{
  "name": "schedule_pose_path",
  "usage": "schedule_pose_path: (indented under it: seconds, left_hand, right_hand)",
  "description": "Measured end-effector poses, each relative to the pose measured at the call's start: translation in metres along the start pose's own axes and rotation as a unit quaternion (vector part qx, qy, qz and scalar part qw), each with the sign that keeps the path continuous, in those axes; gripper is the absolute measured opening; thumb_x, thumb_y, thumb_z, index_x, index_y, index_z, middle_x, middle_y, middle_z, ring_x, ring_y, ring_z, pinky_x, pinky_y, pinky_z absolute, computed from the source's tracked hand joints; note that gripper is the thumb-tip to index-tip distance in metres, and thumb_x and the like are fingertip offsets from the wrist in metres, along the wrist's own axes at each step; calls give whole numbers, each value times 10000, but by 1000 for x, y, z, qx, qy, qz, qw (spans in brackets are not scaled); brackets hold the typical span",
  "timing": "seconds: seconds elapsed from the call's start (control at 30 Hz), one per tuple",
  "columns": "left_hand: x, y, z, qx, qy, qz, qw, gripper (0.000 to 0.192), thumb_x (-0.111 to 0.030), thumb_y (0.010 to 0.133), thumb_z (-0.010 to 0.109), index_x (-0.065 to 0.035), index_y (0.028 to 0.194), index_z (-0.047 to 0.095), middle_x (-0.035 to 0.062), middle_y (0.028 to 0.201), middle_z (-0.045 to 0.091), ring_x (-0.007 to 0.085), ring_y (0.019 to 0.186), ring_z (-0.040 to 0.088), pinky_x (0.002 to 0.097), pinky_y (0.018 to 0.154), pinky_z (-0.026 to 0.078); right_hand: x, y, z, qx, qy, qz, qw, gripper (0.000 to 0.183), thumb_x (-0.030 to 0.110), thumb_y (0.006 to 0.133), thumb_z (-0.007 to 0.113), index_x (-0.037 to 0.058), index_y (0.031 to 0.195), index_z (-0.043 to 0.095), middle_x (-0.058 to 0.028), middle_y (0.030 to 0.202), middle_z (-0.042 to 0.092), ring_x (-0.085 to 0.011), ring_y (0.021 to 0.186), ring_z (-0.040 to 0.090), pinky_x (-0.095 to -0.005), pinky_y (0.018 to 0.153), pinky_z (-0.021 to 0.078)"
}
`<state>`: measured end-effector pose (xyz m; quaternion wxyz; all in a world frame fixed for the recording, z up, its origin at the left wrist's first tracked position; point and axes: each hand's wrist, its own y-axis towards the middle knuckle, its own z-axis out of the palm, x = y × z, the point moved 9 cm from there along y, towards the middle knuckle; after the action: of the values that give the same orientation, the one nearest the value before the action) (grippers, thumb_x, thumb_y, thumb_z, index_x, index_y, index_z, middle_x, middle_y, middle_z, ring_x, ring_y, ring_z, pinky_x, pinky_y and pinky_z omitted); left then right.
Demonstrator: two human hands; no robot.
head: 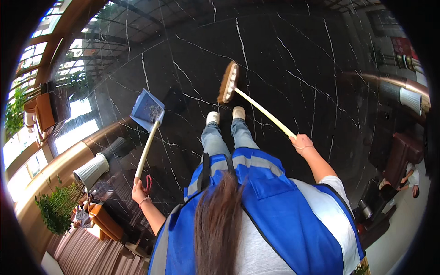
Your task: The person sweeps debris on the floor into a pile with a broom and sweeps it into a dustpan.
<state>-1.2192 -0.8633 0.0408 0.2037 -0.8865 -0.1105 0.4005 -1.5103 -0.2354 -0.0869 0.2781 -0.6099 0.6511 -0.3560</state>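
In the head view my left hand (139,191) grips the upper end of the pale handle of a blue dustpan (148,109). Grey debris lies in the pan, and a red cord loop hangs beside the hand. My right hand (301,141) is closed around the pale handle of a broom (228,83) with brown bristles. The broom head is in front of my shoes, to the right of the dustpan and apart from it. Beneath both is a dark, glossy marble floor (282,89) with white veins.
A white fluted planter (92,171) with a green plant stands at left, near orange-brown chairs (106,221) and a seated person. Another white planter (410,100) is at right. A dark red sofa (400,158) and a person are farther down the right side.
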Motion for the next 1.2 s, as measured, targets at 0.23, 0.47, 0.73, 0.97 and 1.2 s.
schedule_pose_path:
  seconds: [0.23,0.47,0.73,0.97,1.2]
  left_hand:
    - [8,-2,2,16,-36,-14,999,145,-168,663,610,-57,739,556,-45,460,381,38,339,321,165,310,235]
    - [10,0,-33,-1,-55,-15,998,122,-144,679,582,-39,723,539,-37,426,358,42,307,295,173,284,217]
    - [-9,64,-57,-39,19,-23,999,142,-91,671,577,-8,784,556,-20,446,399,50,324,328,170,300,251]
    - [-45,129,-63,-16,84,12,996,235,-21,654,575,22,883,545,-8,476,433,52,338,339,171,310,265]
    - [-66,176,-35,23,80,47,995,244,-19,654,575,16,894,548,-19,511,455,37,359,346,167,318,262]
  right_hand:
    - [100,6,-3,38,-1,-106,994,250,171,664,538,35,874,543,-167,833,547,-283,805,531,-343,697,430]
    - [276,87,8,29,-30,-159,986,217,87,682,416,29,806,584,-162,841,553,-278,793,545,-326,683,441]
    - [441,190,22,27,-68,-126,989,184,190,687,490,84,794,596,-102,848,570,-226,800,554,-319,657,451]
    - [317,180,35,-4,-77,-33,996,346,388,702,495,79,857,504,-102,843,552,-255,810,531,-372,659,432]
    - [176,20,53,46,-72,134,987,396,376,732,477,19,906,488,-149,869,542,-299,801,527,-365,677,431]
